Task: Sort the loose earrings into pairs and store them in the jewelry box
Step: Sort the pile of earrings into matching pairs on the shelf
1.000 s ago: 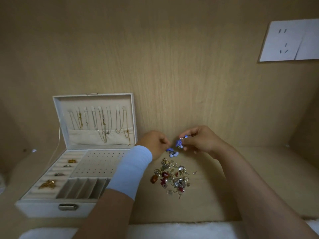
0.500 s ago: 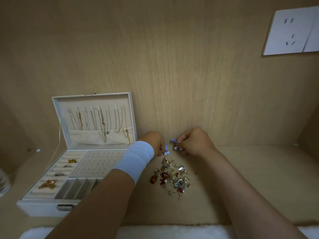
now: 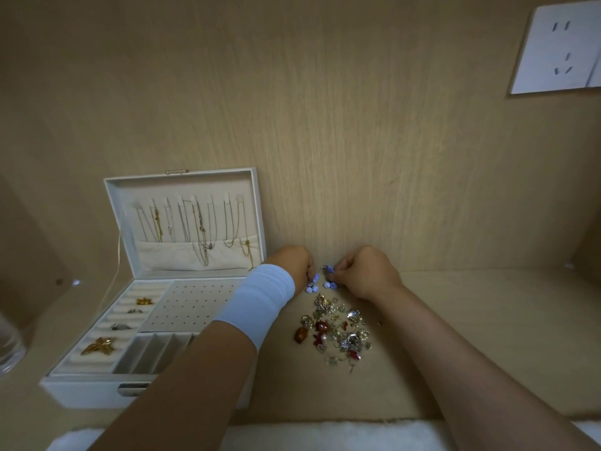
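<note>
Earrings are mostly unsorted: a heap of loose earrings (image 3: 335, 333) in gold, silver and red lies on the wooden shelf (image 3: 471, 314), to the right of the open jewelry box (image 3: 97, 390). In the box, the panel of small holes (image 3: 192, 304) looks bare, so as far as I can tell no pair has been stored there, and the slots at the front (image 3: 156, 351) seem empty too. A few rings and a gold leaf brooch (image 3: 99, 346) sit in the padded rolls on the left, and chains (image 3: 198, 229) hang in the lid. So the job looks barely begun, with one pair being matched and nearly everything left to do. Both hands work just beyond the heap, close to the back wall. The left hand (image 3: 294, 263), with a white wrap (image 3: 260, 301) on its wrist, is curled tight, its fingertips pinching one blue flower earring (image 3: 311, 287) low over the shelf. The right hand (image 3: 367, 271) is likewise closed narrow, pinching the matching blue earring (image 3: 329, 277) just beside the first. The two earrings hang near one another, whether touching I cannot tell.
</note>
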{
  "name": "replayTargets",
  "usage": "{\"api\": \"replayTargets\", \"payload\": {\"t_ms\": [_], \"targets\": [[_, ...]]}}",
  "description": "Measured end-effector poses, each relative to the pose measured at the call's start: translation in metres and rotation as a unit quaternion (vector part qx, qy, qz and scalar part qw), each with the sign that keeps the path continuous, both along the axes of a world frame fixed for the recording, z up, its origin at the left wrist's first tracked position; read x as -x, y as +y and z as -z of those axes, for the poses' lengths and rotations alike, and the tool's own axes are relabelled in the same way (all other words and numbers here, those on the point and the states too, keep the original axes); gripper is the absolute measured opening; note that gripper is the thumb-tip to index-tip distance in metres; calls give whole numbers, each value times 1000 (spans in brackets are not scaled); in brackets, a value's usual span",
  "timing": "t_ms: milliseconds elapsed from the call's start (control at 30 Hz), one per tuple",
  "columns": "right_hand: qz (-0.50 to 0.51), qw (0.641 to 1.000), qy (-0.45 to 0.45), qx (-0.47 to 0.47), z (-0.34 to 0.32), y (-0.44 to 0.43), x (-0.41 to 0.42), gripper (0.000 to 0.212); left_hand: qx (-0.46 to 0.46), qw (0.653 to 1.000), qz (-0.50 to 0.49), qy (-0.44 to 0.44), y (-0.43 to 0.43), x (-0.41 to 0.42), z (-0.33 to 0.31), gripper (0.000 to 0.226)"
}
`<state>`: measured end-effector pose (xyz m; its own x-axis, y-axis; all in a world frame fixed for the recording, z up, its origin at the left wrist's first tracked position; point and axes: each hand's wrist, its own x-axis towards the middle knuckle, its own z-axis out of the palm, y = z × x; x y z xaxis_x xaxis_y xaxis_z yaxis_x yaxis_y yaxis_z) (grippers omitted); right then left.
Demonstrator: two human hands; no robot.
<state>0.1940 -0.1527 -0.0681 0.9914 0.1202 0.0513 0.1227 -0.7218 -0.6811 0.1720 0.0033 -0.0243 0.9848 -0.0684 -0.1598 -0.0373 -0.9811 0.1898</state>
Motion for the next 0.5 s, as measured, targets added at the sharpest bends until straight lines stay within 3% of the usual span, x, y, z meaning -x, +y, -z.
{"api": "replayTargets", "payload": {"t_ms": [100, 233, 400, 500], "targets": [[14, 998, -46, 41, 0, 1, 0, 15, -14, 1000, 0, -27, 2, 4, 8, 26], [-31, 997, -53, 53, -3, -3, -1, 4, -19, 1000, -4, -19, 1, 3, 10, 30], [-70, 995, -64, 41, 2, 1, 0, 12, -22, 1000, -10, -19, 1, 6, 11, 27], [-78, 985, -149, 29, -1, -4, -3, 10, -11, 1000, -10, -24, 3, 5, 9, 35]]}}
